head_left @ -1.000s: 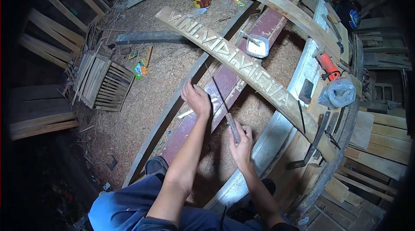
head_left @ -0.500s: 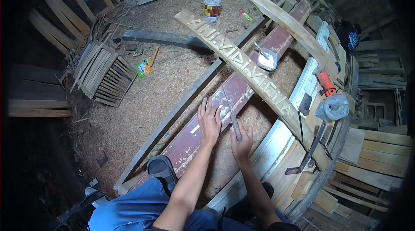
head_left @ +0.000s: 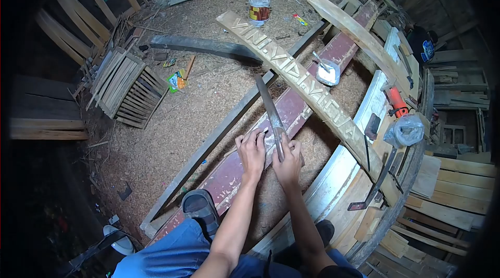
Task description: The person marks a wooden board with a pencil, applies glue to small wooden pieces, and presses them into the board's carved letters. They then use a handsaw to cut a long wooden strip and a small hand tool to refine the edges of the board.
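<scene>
My right hand (head_left: 287, 163) is closed round the wooden handle of a long machete (head_left: 270, 102). The broad, dark blade points away from me, over the worn maroon plank (head_left: 224, 176). Beside it, my left hand (head_left: 251, 150) is closed, with bent fingers, low over the same plank. A small dark tip shows at its fingertips; what it holds is mostly hidden. Beyond both hands, a pale board with raised carved letters (head_left: 297, 77) lies crosswise over the plank.
A white tub with a brush (head_left: 327, 72) sits on the plank past the lettered board. At right are an orange power tool (head_left: 397, 102), a plastic bag (head_left: 407, 130) and a white board (head_left: 328, 174). A slatted wooden crate (head_left: 125, 88) and a paint can (head_left: 259, 10) stand on the shavings-covered floor.
The machete has turned from edge-on to showing its broad side, and its tip has shifted slightly left and up. My left hand's fingers, flatter before, are now more bent.
</scene>
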A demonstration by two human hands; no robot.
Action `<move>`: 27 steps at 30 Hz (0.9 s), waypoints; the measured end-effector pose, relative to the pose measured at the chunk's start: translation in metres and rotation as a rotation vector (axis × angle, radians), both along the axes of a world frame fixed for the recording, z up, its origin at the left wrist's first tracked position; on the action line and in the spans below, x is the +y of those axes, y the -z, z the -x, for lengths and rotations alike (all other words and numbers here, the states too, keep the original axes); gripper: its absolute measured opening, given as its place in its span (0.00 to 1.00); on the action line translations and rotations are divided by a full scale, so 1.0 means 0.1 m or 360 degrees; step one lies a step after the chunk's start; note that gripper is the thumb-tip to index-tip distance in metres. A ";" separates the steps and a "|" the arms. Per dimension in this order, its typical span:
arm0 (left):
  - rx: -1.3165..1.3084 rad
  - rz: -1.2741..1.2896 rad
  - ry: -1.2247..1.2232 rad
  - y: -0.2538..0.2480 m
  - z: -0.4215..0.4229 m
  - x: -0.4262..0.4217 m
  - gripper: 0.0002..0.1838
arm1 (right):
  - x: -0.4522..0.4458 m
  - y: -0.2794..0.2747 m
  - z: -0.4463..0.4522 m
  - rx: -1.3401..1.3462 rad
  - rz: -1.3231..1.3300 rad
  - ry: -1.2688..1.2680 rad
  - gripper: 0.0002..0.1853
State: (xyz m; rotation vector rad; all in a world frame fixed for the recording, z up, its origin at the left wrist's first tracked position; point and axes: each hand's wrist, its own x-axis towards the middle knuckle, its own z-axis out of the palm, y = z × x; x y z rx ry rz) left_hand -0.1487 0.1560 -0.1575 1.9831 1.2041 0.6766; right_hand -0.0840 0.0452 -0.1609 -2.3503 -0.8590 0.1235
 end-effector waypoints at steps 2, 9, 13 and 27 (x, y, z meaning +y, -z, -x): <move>-0.0133 -0.0002 -0.0003 -0.04 -0.01 0.04 0.07 | 0.04 0.01 0.01 -0.0054 -0.0078 -0.0097 0.34; -0.0277 -0.0120 -0.0002 -0.15 -0.06 0.13 0.07 | 0.03 -0.03 0.07 -0.0163 0.0080 -0.0143 0.31; -0.0386 -0.0162 -0.0004 -0.19 -0.10 0.14 0.07 | 0.05 -0.07 0.05 -0.0254 0.0146 -0.0107 0.26; -0.0703 0.0304 0.0051 -0.64 -0.38 0.09 0.10 | 0.04 -0.66 -0.21 -0.0246 -0.0108 0.0042 0.18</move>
